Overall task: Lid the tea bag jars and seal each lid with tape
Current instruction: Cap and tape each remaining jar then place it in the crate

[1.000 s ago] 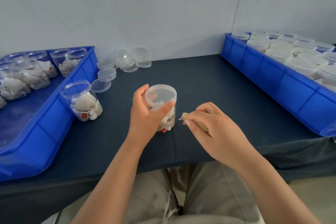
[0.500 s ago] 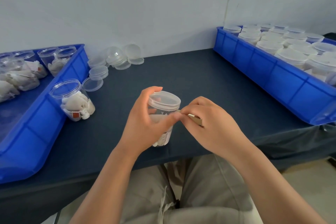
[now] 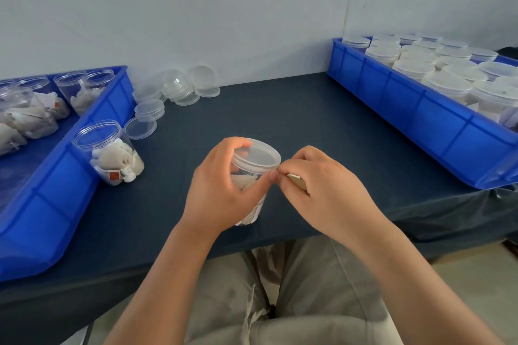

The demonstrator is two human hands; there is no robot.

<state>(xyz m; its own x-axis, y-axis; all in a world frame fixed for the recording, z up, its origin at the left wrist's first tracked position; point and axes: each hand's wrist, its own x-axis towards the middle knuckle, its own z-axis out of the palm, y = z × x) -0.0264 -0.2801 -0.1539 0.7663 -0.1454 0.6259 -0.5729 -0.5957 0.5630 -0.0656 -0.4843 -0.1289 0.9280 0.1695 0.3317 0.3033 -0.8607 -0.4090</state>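
Observation:
My left hand grips a clear lidded tea bag jar, held tilted near the table's front edge. The jar's body is mostly hidden behind my fingers. My right hand holds a small tape roll and pinches at the rim of the jar's lid, fingertips meeting my left thumb. An open jar of tea bags stands on the dark table to the left. Loose clear lids lie by the back wall.
A blue bin on the left holds open jars with tea bags. On the right, another blue bin is packed with several lidded jars. My knees show below the table's front edge.
The jar has risen off the table and tilted in my left hand. My right hand has moved in from the right with the tape until its fingertips reach the lid's rim.

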